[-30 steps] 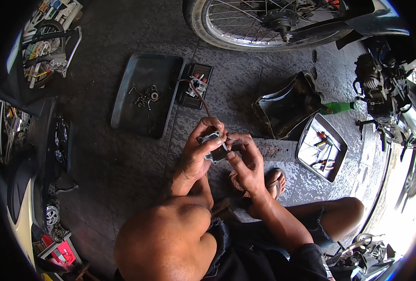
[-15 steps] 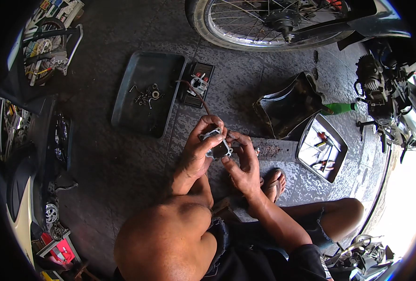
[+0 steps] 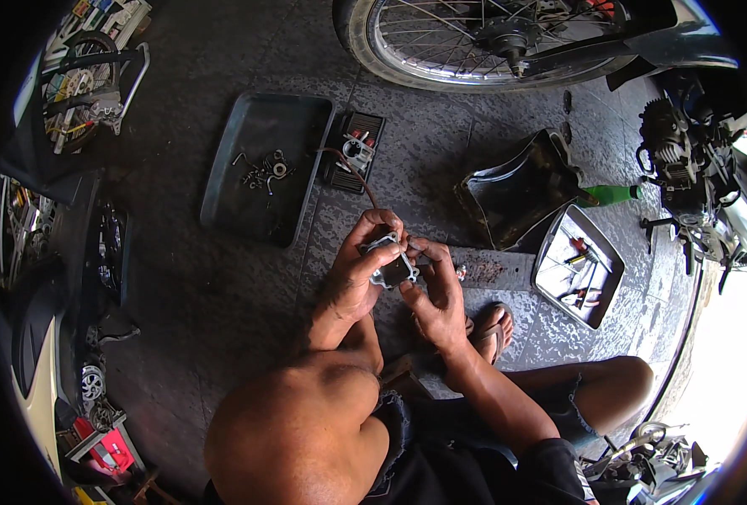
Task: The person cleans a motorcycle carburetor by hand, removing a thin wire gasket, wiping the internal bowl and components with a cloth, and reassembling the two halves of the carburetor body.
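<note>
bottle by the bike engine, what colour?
Green. The bottle lies on the floor beside the dark open tray; the head view shows it best.

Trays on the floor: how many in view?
2. A dark tray with small loose parts lies left of the hands; a shiny metal tray holding tools lies to their right, near the green bottle. More may be hidden in the clutter.

1. A small grey metal engine part (image 3: 393, 268) is gripped between the left hand (image 3: 358, 273) and right hand (image 3: 435, 296).
2. A dark tray (image 3: 239, 189) holding small fasteners (image 3: 262, 168) is seen on the floor (image 3: 222, 295).
</note>
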